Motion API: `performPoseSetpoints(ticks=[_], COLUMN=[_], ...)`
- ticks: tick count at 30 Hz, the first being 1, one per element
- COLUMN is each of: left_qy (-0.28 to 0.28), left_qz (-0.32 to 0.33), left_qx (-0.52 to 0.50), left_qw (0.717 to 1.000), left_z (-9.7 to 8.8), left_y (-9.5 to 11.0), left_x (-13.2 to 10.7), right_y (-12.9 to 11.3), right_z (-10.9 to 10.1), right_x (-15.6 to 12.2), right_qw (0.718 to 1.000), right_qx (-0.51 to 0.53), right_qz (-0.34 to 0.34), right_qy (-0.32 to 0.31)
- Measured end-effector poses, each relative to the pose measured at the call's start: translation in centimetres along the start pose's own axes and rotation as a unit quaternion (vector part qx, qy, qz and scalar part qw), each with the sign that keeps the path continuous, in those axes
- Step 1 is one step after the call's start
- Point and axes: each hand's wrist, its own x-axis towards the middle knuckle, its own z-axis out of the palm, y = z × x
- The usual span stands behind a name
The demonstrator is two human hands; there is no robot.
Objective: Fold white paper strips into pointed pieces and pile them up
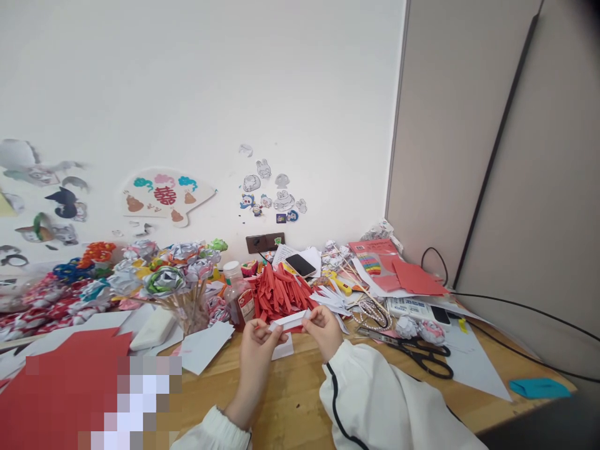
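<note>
A narrow folded strip of white paper [293,321] is stretched between my two hands, above the wooden table. My left hand [262,340] pinches its left end between thumb and fingers. The right end sits in the closed fingers of my right hand [324,328]. Just below the strip, a small piece of white paper [283,347] lies on the table. Directly behind my hands is a heap of folded red paper strips [281,290], with folded white paper strips [330,299] to its right.
Black-handled scissors [429,359] lie to the right, near a beaded string [372,312]. A glass jar [233,294] and paper flowers [164,281] stand left. A phone [300,265] rests at the back. Red paper sheets [70,387] cover the left front. Cables cross the right side.
</note>
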Motion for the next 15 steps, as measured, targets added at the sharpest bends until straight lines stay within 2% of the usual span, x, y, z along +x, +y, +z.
performPoseSetpoints(ticks=[4,7,9,12,15], left_qy=[-0.025,-0.079,-0.100,-0.087,-0.097], left_qz=[0.003,-0.026,-0.045,-0.059,-0.070], left_qx=[0.022,0.047,0.053,0.046,0.042], left_qw=[0.999,0.995,0.993,0.993,0.992], left_z=[-0.2,-0.4,-0.5,-0.4,-0.1], left_y=[-0.3,-0.6,-0.7,-0.7,-0.7], left_x=[0.1,0.3,0.4,0.3,0.0], right_y=[-0.1,0.2,0.5,0.9,1.2], right_z=[0.1,-0.1,-0.1,0.1,0.4], right_x=[0.1,0.3,0.4,0.1,-0.2], right_qw=[0.999,0.998,0.995,0.986,0.987], right_qx=[0.039,0.062,0.078,0.082,0.073], right_qz=[0.004,0.020,0.052,0.095,0.082], right_qy=[-0.003,-0.009,-0.034,-0.110,-0.116])
